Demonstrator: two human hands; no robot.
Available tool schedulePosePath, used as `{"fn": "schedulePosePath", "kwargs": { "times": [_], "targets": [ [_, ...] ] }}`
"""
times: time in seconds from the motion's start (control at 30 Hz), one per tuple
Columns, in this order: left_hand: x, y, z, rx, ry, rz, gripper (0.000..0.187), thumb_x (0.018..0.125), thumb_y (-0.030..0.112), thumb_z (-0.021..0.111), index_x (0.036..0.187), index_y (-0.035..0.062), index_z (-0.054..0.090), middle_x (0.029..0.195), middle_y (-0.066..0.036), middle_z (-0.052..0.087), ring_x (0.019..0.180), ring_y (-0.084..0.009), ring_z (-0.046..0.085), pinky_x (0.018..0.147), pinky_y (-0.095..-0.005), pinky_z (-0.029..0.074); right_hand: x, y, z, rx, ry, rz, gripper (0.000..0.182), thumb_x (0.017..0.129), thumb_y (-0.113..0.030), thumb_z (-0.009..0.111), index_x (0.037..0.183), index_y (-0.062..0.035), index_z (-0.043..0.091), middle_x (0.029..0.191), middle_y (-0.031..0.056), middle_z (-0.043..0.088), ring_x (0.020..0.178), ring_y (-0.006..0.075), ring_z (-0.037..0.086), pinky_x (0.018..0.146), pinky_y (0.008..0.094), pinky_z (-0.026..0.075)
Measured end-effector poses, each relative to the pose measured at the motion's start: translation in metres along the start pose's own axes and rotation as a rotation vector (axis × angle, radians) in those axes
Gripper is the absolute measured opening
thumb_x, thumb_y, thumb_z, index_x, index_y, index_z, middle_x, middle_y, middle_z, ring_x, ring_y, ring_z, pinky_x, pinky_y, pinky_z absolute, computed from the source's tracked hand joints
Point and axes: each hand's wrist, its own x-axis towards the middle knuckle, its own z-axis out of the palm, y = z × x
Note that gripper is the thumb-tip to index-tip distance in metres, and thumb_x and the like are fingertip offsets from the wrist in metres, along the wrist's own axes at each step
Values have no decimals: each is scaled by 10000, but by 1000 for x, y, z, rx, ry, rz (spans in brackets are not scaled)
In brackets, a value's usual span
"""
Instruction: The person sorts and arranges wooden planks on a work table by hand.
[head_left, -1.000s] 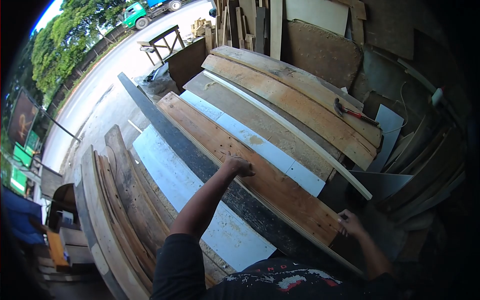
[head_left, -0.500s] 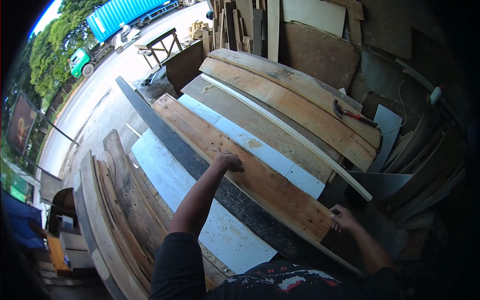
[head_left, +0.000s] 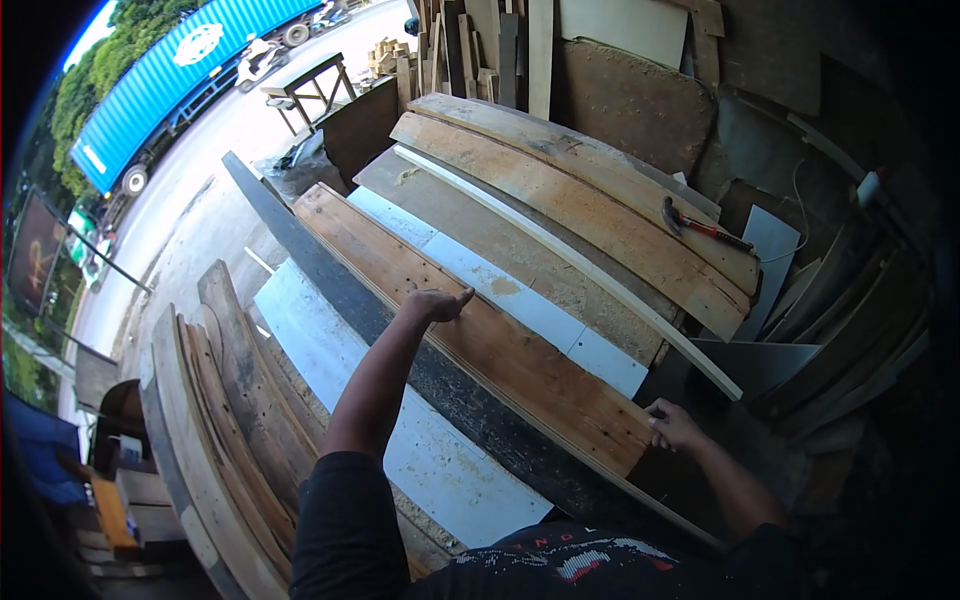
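Note:
A long reddish-brown wooden board (head_left: 530, 360) with small dark holes lies diagonally before me, beside a long dark beam (head_left: 450, 390). My left hand (head_left: 436, 304) is on the board near its middle, fingers reaching across to the far edge; its palm side is hidden. At the board's near right end, my right hand (head_left: 676, 426) pinches the corner between thumb and fingers. White panels (head_left: 545, 320) dusted with sawdust show under and beyond the board. A thin pale strip of wood (head_left: 570, 265) lies farther off, roughly parallel.
A hammer (head_left: 705, 228) with a red and black handle rests on wide planks (head_left: 580, 220) at the back. Several planks (head_left: 215, 440) lie at the left. Upright boards (head_left: 630, 105) lean behind. A blue container truck (head_left: 190, 85) is on the road.
The board has shifted slightly toward its far left end, both hands moving with it. My left hand's fingers point more to the right. The truck has moved left along the road.

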Motion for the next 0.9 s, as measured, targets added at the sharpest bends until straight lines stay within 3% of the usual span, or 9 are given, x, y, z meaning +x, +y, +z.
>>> {"fn": "schedulePosePath", "kwargs": {
  "times": [0.23,0.63,0.73,0.83,0.9],
  "targets": [
    [-11,-6,-12,7,-5,-34,820,934,688,47,1350,189,547,1516,-141,340,1426,-331,257,1176,-440,180,10,-8,6,27,3,-22,183,967,-134,510,1134,-70,552,659,81,626,464,92,519,391,250,383],
    [7,-34,-9,-68,26,-163,699,983,603,123,1474,165,359,1542,-96,302,1452,-295,218,1149,-593,58,26,-35,18,15,5,12,192,971,-148,515,1142,-66,543,665,81,624,461,97,511,390,249,385],
    [13,-41,-13,-77,-6,-162,692,987,591,129,1471,157,366,1535,-89,319,1448,-285,233,1149,-582,68,32,-38,21,11,5,7,194,970,-148,516,1146,-69,541,662,81,618,456,98,506,384,249,382],
    [21,-47,-16,-27,-14,-148,730,986,597,116,1435,106,415,1521,-135,329,1430,-303,263,1176,-441,164,34,-47,23,3,-2,12,199,969,-149,518,1152,-74,538,658,83,614,455,99,504,378,250,379],
    [25,-51,-16,-24,-8,-137,714,990,587,124,1429,112,428,1509,-136,351,1416,-306,294,1168,-439,186,37,-48,24,11,-10,17,205,968,-150,520,1160,-78,537,658,84,613,454,98,502,379,251,380]
  ]
}}
